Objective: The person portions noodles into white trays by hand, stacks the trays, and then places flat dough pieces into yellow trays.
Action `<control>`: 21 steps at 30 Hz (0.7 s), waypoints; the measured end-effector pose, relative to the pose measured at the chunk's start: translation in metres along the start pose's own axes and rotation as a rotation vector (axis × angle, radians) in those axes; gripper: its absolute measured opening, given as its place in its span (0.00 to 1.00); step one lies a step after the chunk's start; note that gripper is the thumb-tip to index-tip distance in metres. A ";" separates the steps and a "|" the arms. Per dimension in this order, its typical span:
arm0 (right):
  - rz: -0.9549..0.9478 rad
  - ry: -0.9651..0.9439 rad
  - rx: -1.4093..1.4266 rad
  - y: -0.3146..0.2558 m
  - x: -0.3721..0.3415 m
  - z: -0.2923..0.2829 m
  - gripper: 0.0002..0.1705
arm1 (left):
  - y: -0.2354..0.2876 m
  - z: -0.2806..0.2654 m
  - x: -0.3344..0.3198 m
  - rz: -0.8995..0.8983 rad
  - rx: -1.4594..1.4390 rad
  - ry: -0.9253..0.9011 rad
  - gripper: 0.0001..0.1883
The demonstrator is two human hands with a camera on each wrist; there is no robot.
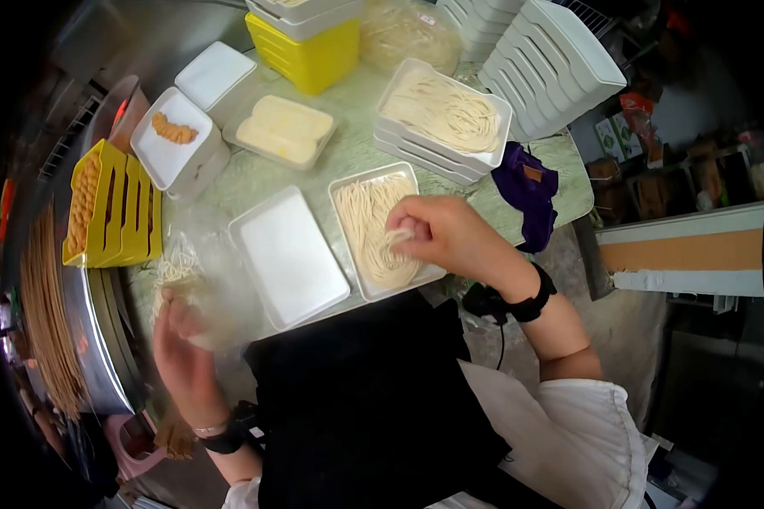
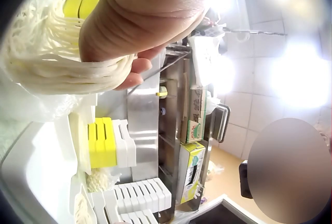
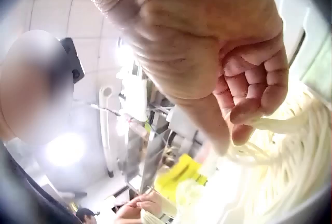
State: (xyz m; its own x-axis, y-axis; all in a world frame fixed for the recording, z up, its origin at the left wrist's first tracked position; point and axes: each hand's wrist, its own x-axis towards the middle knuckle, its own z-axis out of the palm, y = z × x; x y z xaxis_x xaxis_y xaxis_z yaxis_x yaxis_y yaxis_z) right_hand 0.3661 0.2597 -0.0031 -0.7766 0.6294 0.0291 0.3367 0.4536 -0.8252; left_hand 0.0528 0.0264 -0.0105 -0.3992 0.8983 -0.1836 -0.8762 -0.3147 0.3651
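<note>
My left hand [image 1: 182, 343] grips a bundle of pale noodles [image 2: 57, 71] over the table's left side, thumb across the strands in the left wrist view. Clear plastic bag film [image 1: 208, 246] lies around and behind that bundle. Over on the right, my right hand [image 1: 450, 237] pinches a few noodle strands at the right side of a white tray [image 1: 341, 182]. Long noodles [image 1: 369, 212] fill this tray; in the right wrist view the fingertips [image 3: 241, 133] are right at the strands. Between the hands lies a white tray [image 1: 289, 254] with a bare bottom.
Stacked trays of noodles [image 1: 441, 106] stand behind the right hand, beside a purple cloth [image 1: 530, 199]. Farther back are a clear tub with pale blocks [image 1: 284, 131], a yellow bin [image 1: 293, 55] and nested white trays [image 1: 552, 72]. Yellow baskets [image 1: 132, 220] stand at the left edge.
</note>
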 end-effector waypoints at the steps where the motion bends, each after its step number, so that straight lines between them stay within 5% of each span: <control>1: -0.018 0.032 -0.086 -0.002 0.003 -0.002 0.09 | 0.000 0.001 -0.002 0.005 0.005 0.010 0.13; 3: -0.056 0.099 -0.261 -0.007 0.011 -0.005 0.09 | 0.001 0.004 -0.005 0.014 0.014 0.025 0.13; 8: -0.005 0.135 0.066 -0.010 0.037 -0.019 0.10 | 0.005 0.001 -0.009 0.012 -0.028 0.002 0.13; 11: 0.069 -0.112 -0.234 -0.012 0.034 -0.018 0.11 | 0.007 0.000 -0.011 0.023 -0.028 -0.016 0.13; 21: 0.045 -0.267 -0.636 0.002 -0.001 0.023 0.14 | 0.003 -0.001 -0.015 0.036 0.024 0.010 0.13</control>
State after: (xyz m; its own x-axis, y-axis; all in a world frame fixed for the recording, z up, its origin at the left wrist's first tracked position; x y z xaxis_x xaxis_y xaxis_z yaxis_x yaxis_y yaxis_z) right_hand 0.3552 0.2451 -0.0177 -0.8313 0.5165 -0.2051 0.5556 0.7638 -0.3285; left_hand 0.0561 0.0119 -0.0077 -0.4333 0.8833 -0.1790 -0.8543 -0.3393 0.3937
